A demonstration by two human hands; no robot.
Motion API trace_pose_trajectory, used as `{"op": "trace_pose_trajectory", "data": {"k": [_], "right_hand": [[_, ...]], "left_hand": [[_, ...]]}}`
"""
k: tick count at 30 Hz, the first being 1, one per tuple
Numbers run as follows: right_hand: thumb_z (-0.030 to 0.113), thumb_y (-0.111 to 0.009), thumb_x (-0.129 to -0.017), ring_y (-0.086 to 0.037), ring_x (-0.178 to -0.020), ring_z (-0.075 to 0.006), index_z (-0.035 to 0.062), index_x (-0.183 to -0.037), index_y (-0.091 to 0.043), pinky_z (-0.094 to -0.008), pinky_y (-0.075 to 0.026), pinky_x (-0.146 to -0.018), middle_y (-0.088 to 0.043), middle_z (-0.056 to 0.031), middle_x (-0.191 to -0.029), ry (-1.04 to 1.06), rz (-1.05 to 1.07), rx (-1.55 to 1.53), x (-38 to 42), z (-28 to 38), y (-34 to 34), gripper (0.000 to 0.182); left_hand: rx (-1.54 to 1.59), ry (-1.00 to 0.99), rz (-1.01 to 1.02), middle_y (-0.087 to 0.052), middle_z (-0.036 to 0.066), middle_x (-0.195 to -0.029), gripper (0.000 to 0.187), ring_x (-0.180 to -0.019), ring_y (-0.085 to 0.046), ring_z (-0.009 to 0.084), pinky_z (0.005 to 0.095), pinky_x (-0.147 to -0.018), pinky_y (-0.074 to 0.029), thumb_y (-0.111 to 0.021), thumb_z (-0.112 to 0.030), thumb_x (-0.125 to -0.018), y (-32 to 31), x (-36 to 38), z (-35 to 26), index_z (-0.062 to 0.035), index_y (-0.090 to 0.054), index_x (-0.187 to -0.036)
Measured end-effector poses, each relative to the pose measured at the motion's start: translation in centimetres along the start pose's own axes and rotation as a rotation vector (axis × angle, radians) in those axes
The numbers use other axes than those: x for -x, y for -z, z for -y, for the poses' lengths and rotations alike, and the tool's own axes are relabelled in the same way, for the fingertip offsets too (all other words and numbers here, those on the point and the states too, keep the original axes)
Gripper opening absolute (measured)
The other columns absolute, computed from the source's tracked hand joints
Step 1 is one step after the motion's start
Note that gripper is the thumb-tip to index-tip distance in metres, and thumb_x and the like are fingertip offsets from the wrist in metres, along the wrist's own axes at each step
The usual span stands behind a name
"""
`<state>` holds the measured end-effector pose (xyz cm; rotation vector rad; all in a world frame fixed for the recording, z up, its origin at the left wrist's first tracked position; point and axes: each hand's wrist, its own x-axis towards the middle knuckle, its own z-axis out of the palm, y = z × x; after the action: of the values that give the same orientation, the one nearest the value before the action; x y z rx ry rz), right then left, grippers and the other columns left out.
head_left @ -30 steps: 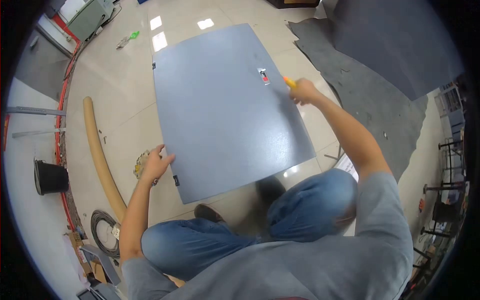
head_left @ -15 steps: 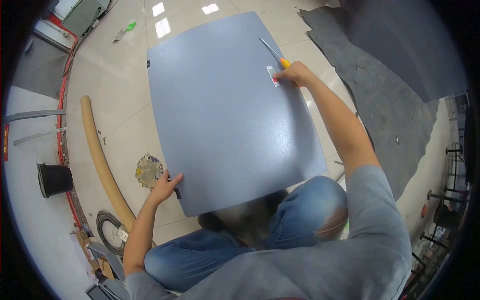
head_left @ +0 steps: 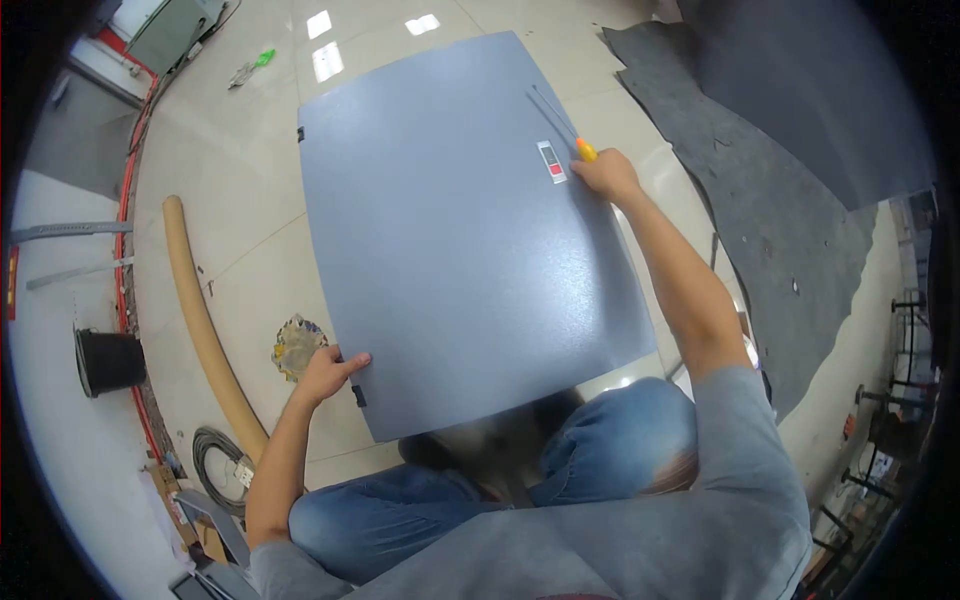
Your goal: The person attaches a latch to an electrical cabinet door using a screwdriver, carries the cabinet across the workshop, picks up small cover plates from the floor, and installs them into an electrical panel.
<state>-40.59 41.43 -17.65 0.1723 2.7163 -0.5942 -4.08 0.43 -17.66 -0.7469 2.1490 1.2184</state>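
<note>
A large grey-blue cabinet door (head_left: 450, 220) lies tilted in front of me, its lower edge above my lap. My left hand (head_left: 327, 376) grips its left edge, thumb on the face and fingers under it, just above a black hinge (head_left: 360, 396). At the upper right, a silver latch (head_left: 551, 161) with a red button is set in the door. My right hand (head_left: 608, 176) is closed around a screwdriver (head_left: 587, 150) with a yellow-orange handle, beside the latch at the door's right edge. Its thin shaft points up and left over the door.
A crumpled plastic-like bowl (head_left: 298, 347) sits left of the door. Farther left are a long tan tube (head_left: 200, 310), coiled cable (head_left: 210, 455) and a black bucket (head_left: 110, 360) by the wall. A dark grey mat (head_left: 770, 200) covers the floor at right.
My right hand has drawn back to the right, its thumb off the latch's red button, taking the screwdriver along. The latch now shows fully. My left hand keeps its hold on the edge.
</note>
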Motion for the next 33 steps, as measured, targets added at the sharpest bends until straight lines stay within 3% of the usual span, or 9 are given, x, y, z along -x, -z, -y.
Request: {"op": "trace_pose_trajectory", "data": {"k": [4, 7, 13, 16, 26, 33], "right_hand": [[0.045, -0.071, -0.077, -0.067, -0.093, -0.0313, -0.0021, -0.099, -0.069, -0.0399, -0.052, -0.079, -0.069, -0.0198, -0.100, 0.034, -0.032, 0.064, 0.1, -0.4, 0.2, 0.052], [0.043, -0.071, -0.076, -0.066, -0.098, -0.0334, -0.0025, -0.101, -0.068, -0.0411, -0.052, -0.082, -0.068, -0.0210, -0.105, 0.004, -0.046, 0.043, -0.2, -0.5, -0.5, 0.052], [0.041, -0.071, -0.076, -0.066, -0.098, -0.0345, -0.0042, -0.102, -0.068, -0.0419, -0.052, -0.082, -0.068, -0.0219, -0.104, 0.014, -0.052, -0.054, -0.1, -0.6, -0.3, 0.053], [0.041, -0.071, -0.076, -0.066, -0.096, -0.0343, -0.0045, -0.102, -0.067, -0.0419, -0.052, -0.081, -0.068, -0.0216, -0.103, -0.008, -0.048, -0.085, -0.3, -0.9, -0.4, 0.052], [0.038, -0.067, -0.077, -0.068, -0.093, -0.0329, -0.0047, -0.101, -0.067, -0.0410, -0.052, -0.080, -0.069, -0.0213, -0.100, -0.088, -0.063, -0.135, 0.1, -0.3, -0.2, 0.049], [0.054, -0.070, -0.071, -0.068, -0.088, -0.0344, -0.0100, -0.097, -0.067, -0.0408, -0.052, -0.075, -0.069, -0.0239, -0.094, -0.018, -0.064, -0.057, 0.8, 0.5, -0.2, 0.069]], "left_hand": [[-0.015, -0.015, -0.017, -0.067, 0.007, -0.087, 0.054, -0.077, -0.060, 0.0154, 0.0296, -0.069, -0.048, -0.074, -0.045, -0.081, 0.0, 0.4, -1.0, 0.0032, -0.068, -0.103], [-0.081, 0.035, -0.008, -0.070, 0.014, -0.097, 0.052, -0.092, -0.065, 0.0210, 0.0339, -0.084, -0.049, -0.072, -0.042, -0.083, 0.2, 0.6, -1.5, 0.0045, -0.068, -0.106], [-0.060, 0.016, -0.028, -0.070, 0.014, -0.095, 0.051, -0.089, -0.065, 0.0204, 0.0332, -0.082, -0.050, -0.073, -0.040, -0.082, 0.0, 0.6, -1.2, 0.0046, -0.068, -0.106], [0.004, 0.000, -0.014, -0.067, 0.007, -0.086, 0.047, -0.076, -0.059, 0.0141, 0.0290, -0.068, -0.047, -0.075, -0.039, -0.081, 0.0, 0.1, -0.6, 0.0026, -0.069, -0.100], [-0.014, -0.013, -0.049, -0.067, 0.006, -0.084, 0.048, -0.073, -0.058, 0.0141, 0.0291, -0.066, -0.047, -0.075, -0.040, -0.081, -0.2, 0.4, -1.2, 0.0035, -0.069, -0.100], [-0.015, -0.027, -0.034, -0.068, 0.007, -0.086, 0.048, -0.074, -0.059, 0.0143, 0.0294, -0.068, -0.048, -0.075, -0.039, -0.081, -0.1, 0.0, -0.5, 0.0041, -0.069, -0.101]]}}
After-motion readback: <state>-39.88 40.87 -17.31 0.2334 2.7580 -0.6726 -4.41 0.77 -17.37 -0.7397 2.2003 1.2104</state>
